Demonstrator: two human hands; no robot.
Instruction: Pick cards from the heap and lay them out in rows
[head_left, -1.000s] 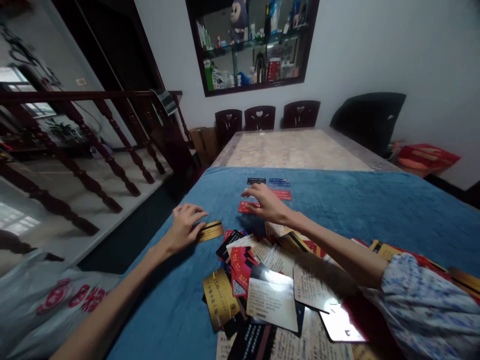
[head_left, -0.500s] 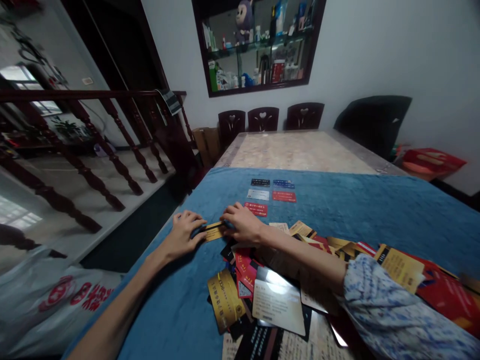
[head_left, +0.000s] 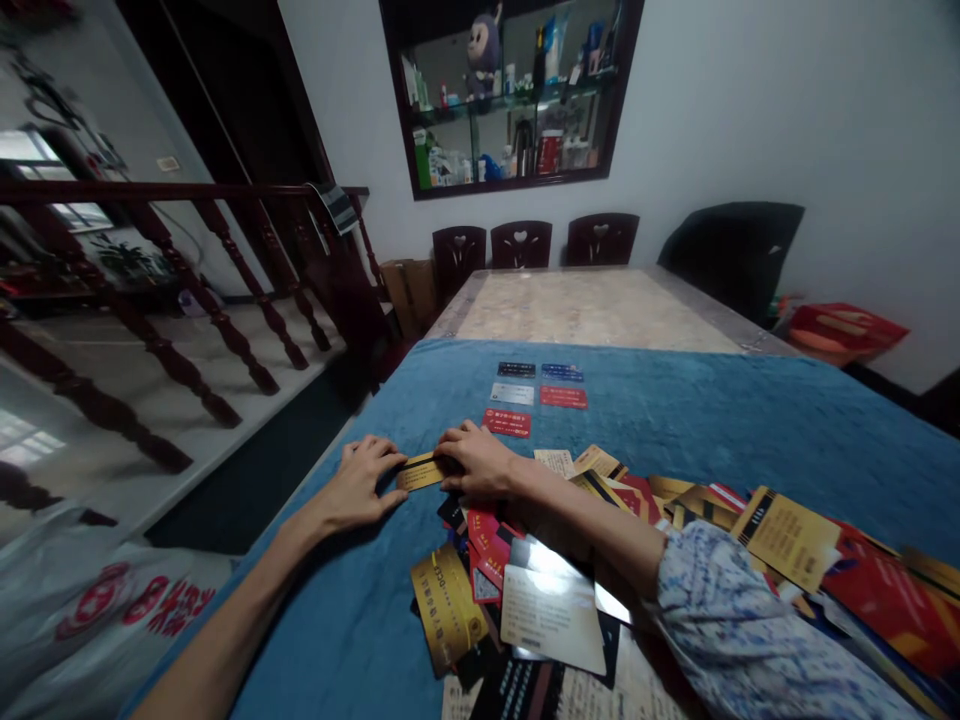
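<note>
In the head view, a gold card [head_left: 421,473] with a dark stripe along its far edge lies near the left side of the blue cloth [head_left: 712,420], between the person's two hands. The left hand [head_left: 361,485] sits at the card's left end, thumb near the lower corner and fingers at the upper one, parted rather than clenched; whether they pinch the card I cannot tell. The right hand [head_left: 480,462] curls over the card's right end, its fingertips partly hidden, so how firmly it grips cannot be told.

Just beyond the right hand lies a red card [head_left: 508,424]. Past it come a silver card [head_left: 513,394] and a second red card [head_left: 564,397] side by side, then a black card [head_left: 517,370] and a blue card [head_left: 562,373], with narrow strips of cloth between them. To their right, the cloth stretches wide, giving sideways room. The left hand has less: the cloth's left edge runs close by it, and a white plastic bag [head_left: 127,600] stands past that edge, nearer the person.

A loose heap of cards [head_left: 551,615] spreads below and right of the gold card, edges overlapping, and the right forearm crosses above it. The cloth's far edge meets the stone tabletop [head_left: 555,305].
</note>
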